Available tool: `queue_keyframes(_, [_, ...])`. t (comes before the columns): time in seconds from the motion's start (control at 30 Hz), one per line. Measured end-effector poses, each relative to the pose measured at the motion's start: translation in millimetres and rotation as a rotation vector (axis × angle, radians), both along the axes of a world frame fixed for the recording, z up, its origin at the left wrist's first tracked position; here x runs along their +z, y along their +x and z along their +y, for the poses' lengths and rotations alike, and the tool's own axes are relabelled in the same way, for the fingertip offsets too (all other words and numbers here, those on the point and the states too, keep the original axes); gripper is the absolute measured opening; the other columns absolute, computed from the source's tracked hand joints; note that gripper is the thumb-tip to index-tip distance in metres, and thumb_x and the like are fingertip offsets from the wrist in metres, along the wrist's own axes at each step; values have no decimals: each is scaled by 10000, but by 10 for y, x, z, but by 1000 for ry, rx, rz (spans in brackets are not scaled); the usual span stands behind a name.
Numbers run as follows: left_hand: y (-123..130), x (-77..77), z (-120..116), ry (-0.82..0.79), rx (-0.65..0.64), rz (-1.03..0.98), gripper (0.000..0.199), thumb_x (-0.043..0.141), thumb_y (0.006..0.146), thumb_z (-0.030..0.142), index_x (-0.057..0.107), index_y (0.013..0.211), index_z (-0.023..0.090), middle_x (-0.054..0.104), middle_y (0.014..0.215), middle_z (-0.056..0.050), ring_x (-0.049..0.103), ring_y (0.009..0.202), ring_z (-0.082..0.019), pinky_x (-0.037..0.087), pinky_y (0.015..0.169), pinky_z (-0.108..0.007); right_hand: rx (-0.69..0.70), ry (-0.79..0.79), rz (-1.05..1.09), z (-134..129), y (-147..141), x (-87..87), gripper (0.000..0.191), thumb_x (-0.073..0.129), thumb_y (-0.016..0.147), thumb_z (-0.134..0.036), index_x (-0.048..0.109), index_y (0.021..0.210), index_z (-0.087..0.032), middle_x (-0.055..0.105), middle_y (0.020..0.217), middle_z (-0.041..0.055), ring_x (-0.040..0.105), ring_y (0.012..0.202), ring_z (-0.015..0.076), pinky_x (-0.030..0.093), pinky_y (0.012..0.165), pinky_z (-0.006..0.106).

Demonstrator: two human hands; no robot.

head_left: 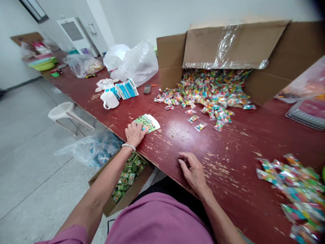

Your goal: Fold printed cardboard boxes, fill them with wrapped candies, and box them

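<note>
Two hands at the table (pixel 223 145). Left hand (pixel 135 134), 9 o'clock, lies over the green printed packet (pixel 149 123) near the table edge, fingers loosely spread, likely steadying it; can't tell if it's pinching. Right hand (pixel 193 171), 5 o'clock, half-curled, thumb apart, nothing visible in it; table contact unclear. Carton (pixel 172 57), 1 o'clock, gapes toward the wearer, probably so the candy sachets (pixel 215 91) spill within reach; top flap (pixel 203 47) hides its depths. Open box (pixel 138 184) of green packs (pixel 127 179), 7 o'clock, sits below the table edge, partly hidden by left forearm (pixel 109 179). Candy pile (pixel 302 196), 4 o'clock: blurred, cut off by frame.
</note>
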State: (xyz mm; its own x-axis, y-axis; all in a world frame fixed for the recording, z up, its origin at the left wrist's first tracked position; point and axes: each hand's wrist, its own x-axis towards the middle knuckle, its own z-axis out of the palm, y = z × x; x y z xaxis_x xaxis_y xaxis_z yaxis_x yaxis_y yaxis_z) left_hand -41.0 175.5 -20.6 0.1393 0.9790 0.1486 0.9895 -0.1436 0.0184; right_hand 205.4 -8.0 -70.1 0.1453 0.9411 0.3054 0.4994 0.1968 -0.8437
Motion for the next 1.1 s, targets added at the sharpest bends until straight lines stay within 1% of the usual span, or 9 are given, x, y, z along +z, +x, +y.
queue_keyframes(0.27, [11, -3, -34, -4, -14, 82, 439, 438, 955, 516, 626, 1246, 247, 527, 1253, -161, 449, 1095, -353, 369, 835, -426, -7, 29, -5, 6, -11, -34, 196, 531, 928, -193, 651, 1082, -201, 692, 1045, 84, 656, 895, 210, 535, 819, 345])
queue_keyframes(0.37, [-2, 49, 41, -45, -33, 87, 441, 441, 950, 529, 624, 1223, 235, 544, 1228, -162, 463, 1094, -348, 375, 837, -423, -16, 29, -10, 10, -11, -39, 199, 533, 922, -193, 656, 1078, -202, 699, 1039, 83, 661, 887, 211, 539, 812, 344])
queue_keyframes(0.5, [-37, 160, 207, -116, -64, 79, 435, 539, 890, 567, 642, 1124, 215, 581, 1193, -148, 498, 1102, -333, 387, 834, -394, -24, 41, -15, 11, -14, -43, 186, 539, 919, -202, 662, 1059, -199, 706, 1014, 82, 667, 884, 214, 537, 811, 343])
queue_keyframes(0.57, [-50, 200, 253, -151, -77, 66, 383, 556, 880, 563, 661, 1019, 222, 622, 1139, -119, 529, 1093, -315, 393, 823, -371, -28, 49, -16, 12, -17, -40, 184, 542, 915, -199, 665, 1052, -197, 708, 1001, 81, 669, 879, 215, 534, 809, 341])
queue_keyframes(0.63, [-51, 212, 240, -185, -88, 47, 329, 542, 896, 537, 663, 927, 233, 669, 1019, -74, 581, 1024, -278, 401, 792, -339, -33, 53, -19, 14, -19, -36, 185, 544, 912, -195, 666, 1051, -196, 708, 986, 78, 670, 867, 214, 531, 801, 336])
queue_keyframes(0.73, [-31, 172, 133, -186, -83, 19, 327, 489, 931, 528, 646, 951, 243, 693, 913, -41, 625, 947, -246, 413, 766, -316, -28, 56, -25, 21, -20, -30, 182, 548, 910, -191, 666, 1048, -191, 707, 966, 74, 668, 838, 207, 529, 772, 324])
queue_keyframes(0.83, [-6, 99, 32, -129, -52, 1, 452, 464, 920, 604, 609, 1128, 230, 680, 1073, -93, 601, 1070, -292, 430, 813, -345, -24, 63, -27, 25, -21, -32, 175, 548, 908, -188, 665, 1037, -190, 710, 973, 74, 666, 841, 206, 527, 766, 323])
queue_keyframes(0.93, [-9, 48, 24, -115, -38, -17, 593, 521, 870, 651, 558, 1267, 211, 611, 1230, -152, 567, 1142, -333, 445, 850, -379, -33, 61, -29, 22, -22, -36, 172, 547, 908, -190, 666, 1031, -199, 713, 981, 73, 668, 867, 215, 523, 785, 332])
queue_keyframes(1.1, [-36, 42, 81, -121, -57, -78, 523, 618, 824, 603, 610, 1199, 238, 588, 1249, -139, 540, 1174, -349, 440, 912, -411, -30, 51, -26, 18, -27, -32, 166, 543, 915, -201, 661, 1032, -209, 707, 972, 73, 664, 866, 217, 517, 783, 334])
